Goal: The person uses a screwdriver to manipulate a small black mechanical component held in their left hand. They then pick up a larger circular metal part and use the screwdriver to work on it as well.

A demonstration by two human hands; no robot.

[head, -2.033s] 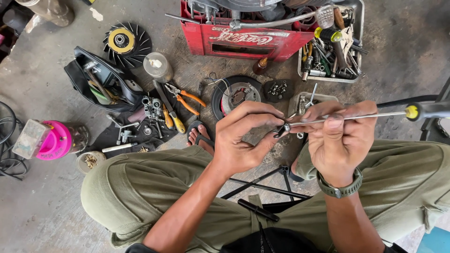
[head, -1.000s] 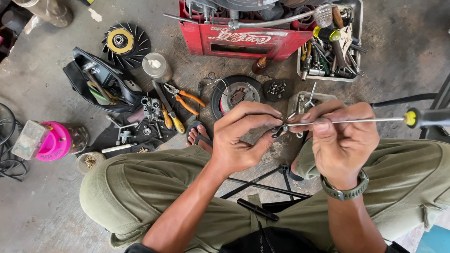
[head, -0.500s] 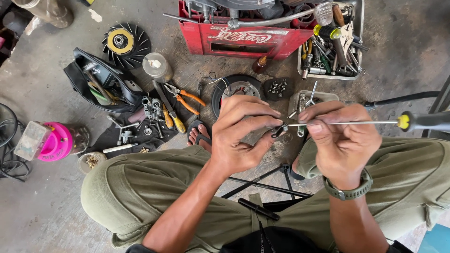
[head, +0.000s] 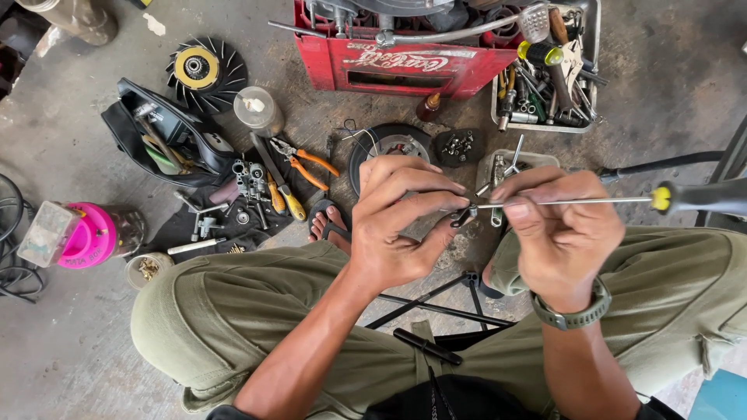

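Observation:
My left hand (head: 401, 222) pinches a small dark metal part (head: 464, 215) between thumb and fingertips, above my knees. My right hand (head: 564, 233) grips the thin steel shaft of a long screwdriver (head: 591, 201). Its tip meets the small part, and its yellow and black handle (head: 692, 197) sticks out to the right. A watch (head: 572, 315) sits on my right wrist. I sit with both legs in olive trousers, and one sandalled foot (head: 331, 223) shows below my left hand.
On the concrete floor: a red crate (head: 405, 58) holding engine parts, a grey tray of tools (head: 545, 74), orange-handled pliers (head: 307, 163), a black fan wheel with a yellow hub (head: 204, 71), a round dark disc part (head: 389, 148), a pink container (head: 85, 236).
The screwdriver's handle has drifted slightly left and its shaft has levelled. Both hands stay together on the small part, with only small finger shifts.

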